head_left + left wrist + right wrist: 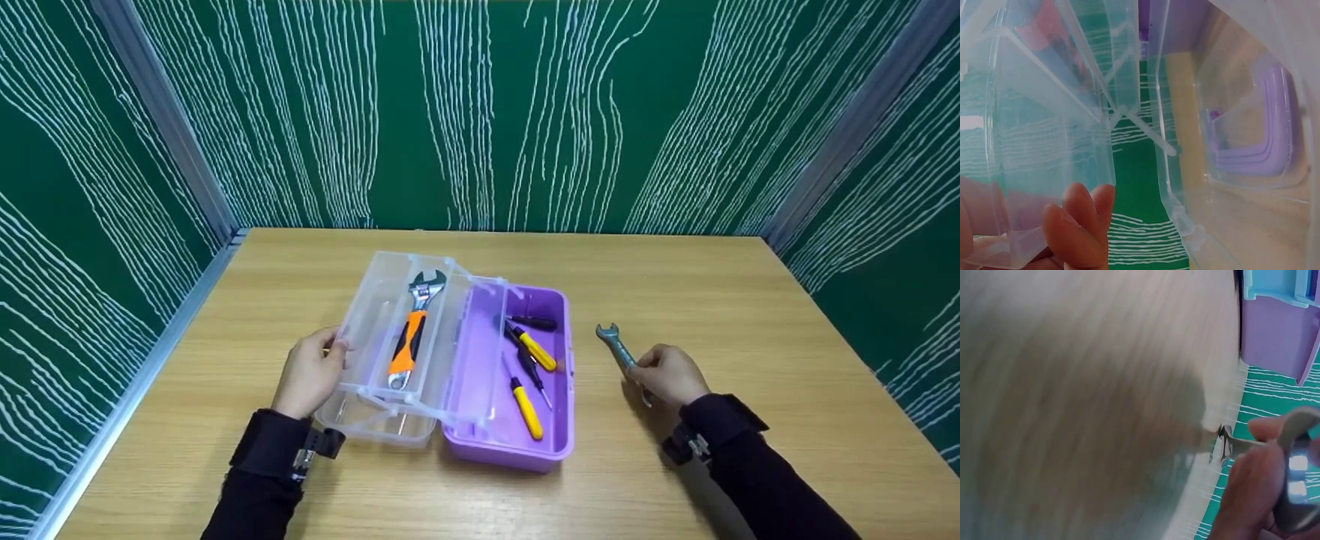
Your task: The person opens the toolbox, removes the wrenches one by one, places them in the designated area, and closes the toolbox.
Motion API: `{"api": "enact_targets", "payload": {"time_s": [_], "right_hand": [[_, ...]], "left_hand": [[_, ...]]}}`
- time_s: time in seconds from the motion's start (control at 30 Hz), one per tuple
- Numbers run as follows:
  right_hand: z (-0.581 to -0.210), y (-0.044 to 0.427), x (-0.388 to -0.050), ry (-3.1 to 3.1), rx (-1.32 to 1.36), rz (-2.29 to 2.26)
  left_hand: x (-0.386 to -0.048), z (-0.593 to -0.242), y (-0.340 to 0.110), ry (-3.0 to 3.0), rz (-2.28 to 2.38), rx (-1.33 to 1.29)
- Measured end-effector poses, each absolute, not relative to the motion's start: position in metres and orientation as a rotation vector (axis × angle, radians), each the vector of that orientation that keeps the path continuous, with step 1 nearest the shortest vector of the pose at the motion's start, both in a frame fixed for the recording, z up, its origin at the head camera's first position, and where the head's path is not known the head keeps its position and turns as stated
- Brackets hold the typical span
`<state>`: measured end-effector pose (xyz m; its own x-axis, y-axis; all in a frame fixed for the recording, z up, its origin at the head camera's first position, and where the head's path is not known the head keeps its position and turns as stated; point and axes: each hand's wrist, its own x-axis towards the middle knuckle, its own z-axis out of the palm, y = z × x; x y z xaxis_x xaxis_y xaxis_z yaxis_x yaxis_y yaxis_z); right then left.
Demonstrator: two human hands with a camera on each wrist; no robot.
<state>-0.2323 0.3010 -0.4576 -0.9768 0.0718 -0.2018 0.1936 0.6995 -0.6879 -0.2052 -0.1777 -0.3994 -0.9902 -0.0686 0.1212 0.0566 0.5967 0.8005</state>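
Note:
My left hand (309,375) pinches the left edge of a clear plastic tray (367,337), which holds an adjustable wrench (409,341) with an orange and black handle. In the left wrist view the fingers (1075,225) show against the clear plastic. The tray overlaps the left part of an uncovered purple box (510,450). Inside the box lie yellow-handled screwdrivers (526,409) and dark-handled ones (534,322). To the right of the box, my right hand (671,375) grips a metal open-end wrench (616,345); the right wrist view shows the wrench (1235,445) between thumb and fingers.
The box's clear lid (416,431) is folded out to the left, under the tray, with a purple handle (1280,124) seen in the left wrist view. A wooden table (675,277) carries everything. Green panels (525,112) with white wavy lines stand behind and at both sides.

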Motion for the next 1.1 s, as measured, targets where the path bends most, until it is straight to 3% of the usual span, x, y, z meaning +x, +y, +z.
{"api": "enact_targets", "payload": {"time_s": [1.1], "right_hand": [[-0.4610,0.3051,-0.2415,2.651,0.195,-0.979]], "left_hand": [[-0.2050,-0.3976,-0.1787,-2.699,-1.360,0.028]]}}
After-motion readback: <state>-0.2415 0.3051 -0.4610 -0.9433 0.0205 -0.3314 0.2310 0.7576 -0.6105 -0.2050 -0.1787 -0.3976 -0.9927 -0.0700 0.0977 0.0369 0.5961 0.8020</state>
